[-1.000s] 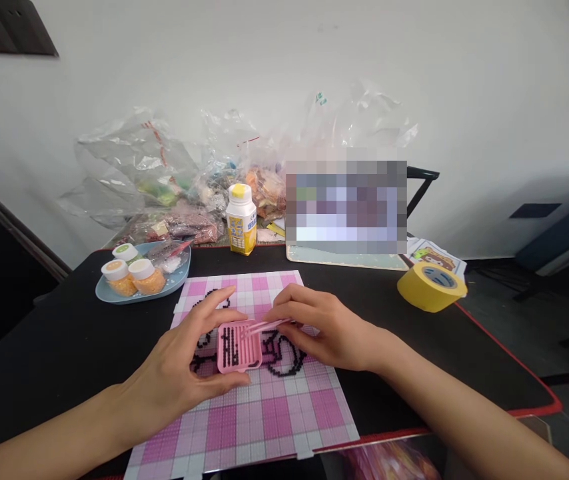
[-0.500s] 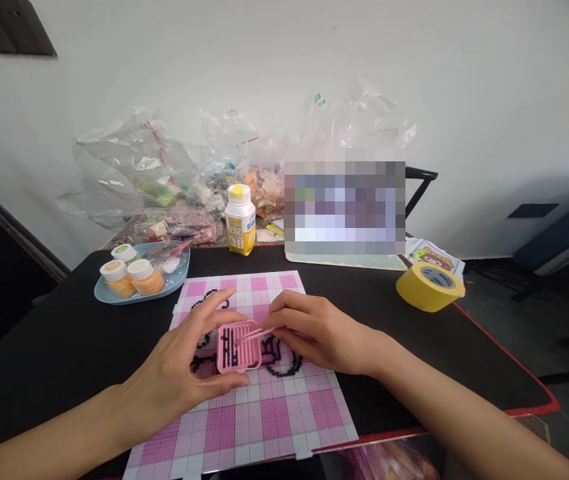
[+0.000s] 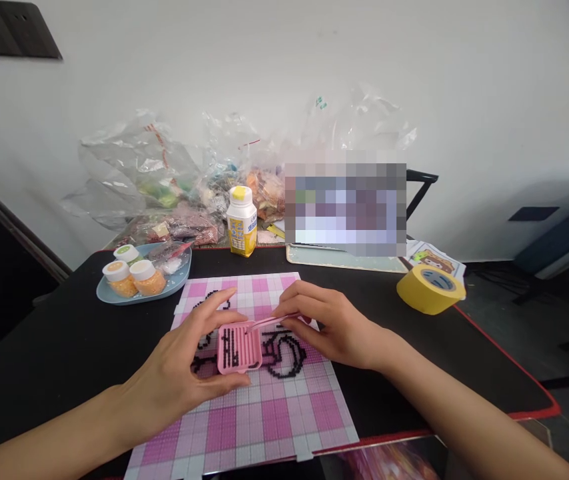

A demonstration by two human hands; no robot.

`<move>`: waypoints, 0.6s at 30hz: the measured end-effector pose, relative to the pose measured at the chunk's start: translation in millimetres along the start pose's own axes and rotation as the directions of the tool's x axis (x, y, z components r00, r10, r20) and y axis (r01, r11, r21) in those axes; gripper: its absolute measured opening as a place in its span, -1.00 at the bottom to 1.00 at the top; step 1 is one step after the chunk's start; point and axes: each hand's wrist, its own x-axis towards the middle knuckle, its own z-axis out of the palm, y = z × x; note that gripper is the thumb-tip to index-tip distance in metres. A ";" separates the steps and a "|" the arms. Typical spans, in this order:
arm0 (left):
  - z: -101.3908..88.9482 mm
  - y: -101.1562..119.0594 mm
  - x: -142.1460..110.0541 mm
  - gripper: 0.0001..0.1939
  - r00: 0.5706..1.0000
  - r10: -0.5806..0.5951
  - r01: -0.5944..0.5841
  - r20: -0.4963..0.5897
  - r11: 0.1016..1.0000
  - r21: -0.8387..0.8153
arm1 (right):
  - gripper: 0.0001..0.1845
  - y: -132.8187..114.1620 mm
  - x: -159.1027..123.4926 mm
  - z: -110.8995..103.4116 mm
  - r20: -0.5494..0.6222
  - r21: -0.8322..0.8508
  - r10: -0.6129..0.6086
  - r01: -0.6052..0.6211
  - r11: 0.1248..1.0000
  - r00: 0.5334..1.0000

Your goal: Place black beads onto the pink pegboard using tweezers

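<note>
A pink-and-white checked pegboard (image 3: 264, 413) lies on the black table, with a black bead outline (image 3: 284, 353) laid on it. My left hand (image 3: 179, 373) grips a small pink slotted tray (image 3: 238, 347) with rows of black beads, thumb below and fingers above it. My right hand (image 3: 329, 323) pinches pink tweezers (image 3: 269, 322), whose tips reach the tray's upper right corner.
A blue plate (image 3: 114, 295) with three small bead jars (image 3: 134, 277) sits at the left. A yellow-capped bottle (image 3: 242, 220) and clear bags of beads (image 3: 164, 180) stand at the back. A yellow tape roll (image 3: 430, 288) lies at the right.
My right hand pushed the tweezers' tips left into the tray, then drew back right and slightly up. The left hand and tray stayed put.
</note>
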 end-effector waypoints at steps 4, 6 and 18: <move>-0.5 0.0 -0.2 -0.14 1.000 0.020 -0.020 -0.004 1.000 -0.002 | -0.90 5.0 -1.9 -4.3 -0.057 -0.004 0.022 -0.023 1.000 0.998; -0.5 -0.3 -0.3 -0.15 1.000 0.011 -0.011 0.002 0.999 -0.034 | -0.93 6.7 -2.9 -6.3 -0.068 -0.009 0.048 -0.049 0.999 0.997; -0.7 1.9 -0.1 -0.16 1.000 -0.004 0.002 -0.031 0.999 -0.055 | -0.84 11.2 -6.8 -8.6 -0.078 -0.043 0.133 -0.136 0.990 0.988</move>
